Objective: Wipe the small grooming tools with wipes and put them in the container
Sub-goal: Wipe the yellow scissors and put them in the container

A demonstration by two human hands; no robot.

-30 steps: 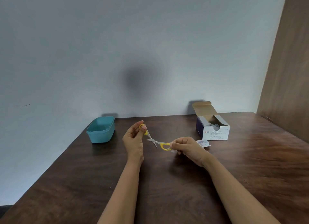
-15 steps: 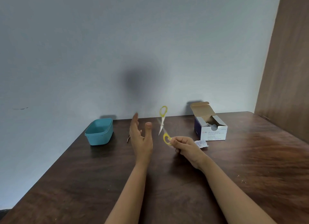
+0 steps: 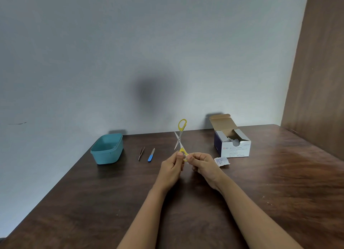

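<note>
Above table, left hand and right hand seemingly pinch upright scissors.

Tweezers, file nr container

Left hand and right hand pinching lower loop of opened scissors, teal container, tweezers, file on table

**Q:** How do the arms lie?
**A:** Both are bare. The left forearm rises from bottom centre and the right forearm from lower right; they converge just below mid-frame.

**Q:** And the hands?
**A:** The left hand, thumb uppermost, pinches the lower handle loop of the scissors. The right hand, fingers curled, pinches the same loop from the right. Their fingertips almost meet.
</note>
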